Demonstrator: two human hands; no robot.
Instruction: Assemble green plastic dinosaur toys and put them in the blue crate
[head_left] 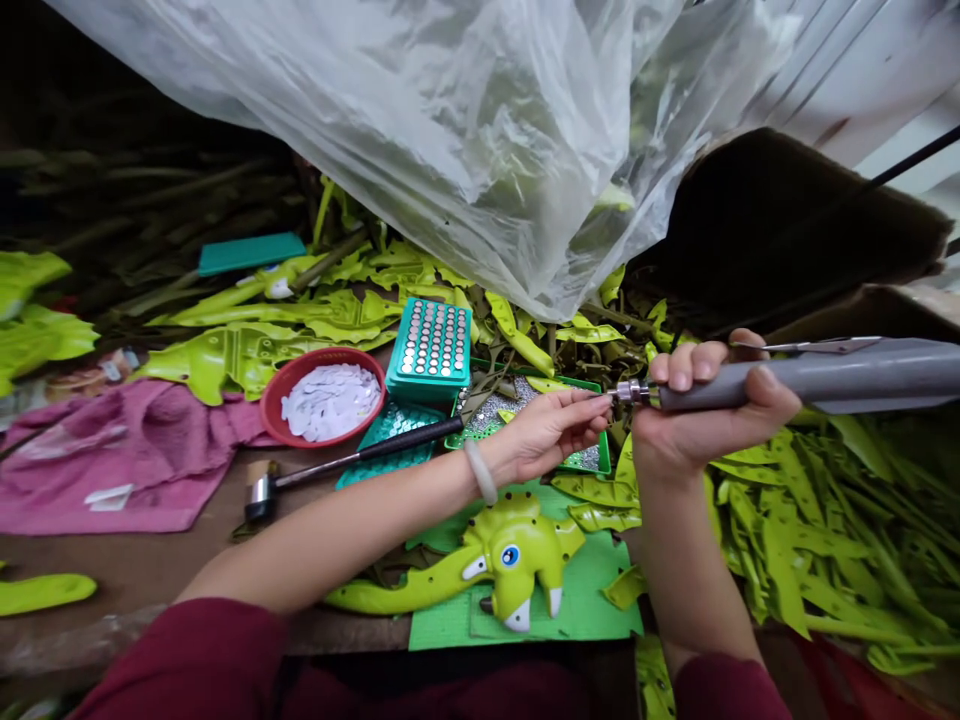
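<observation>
My right hand [705, 400] is wrapped round a grey power screwdriver [810, 375] held level, its metal nose pointing left. My left hand [559, 430], with a pale bangle on the wrist, pinches at the tip of that nose; whatever lies between the fingertips is too small to make out. Below my hands a lime-green plastic dinosaur-head toy [514, 560] with a blue eye rests on a green mat [592, 600]. Behind my left hand is a green tray [592, 458] of small metal pieces, probably screws, partly covered by the hand.
A hammer [375, 448] lies left of the tray. Behind it stand a red bowl [270, 405] of white pieces and a teal tray [431, 345] of round cells. A pink towel [172, 450] lies left. Green plastic parts [780, 520] are heaped right. A plastic bag [450, 120] hangs overhead.
</observation>
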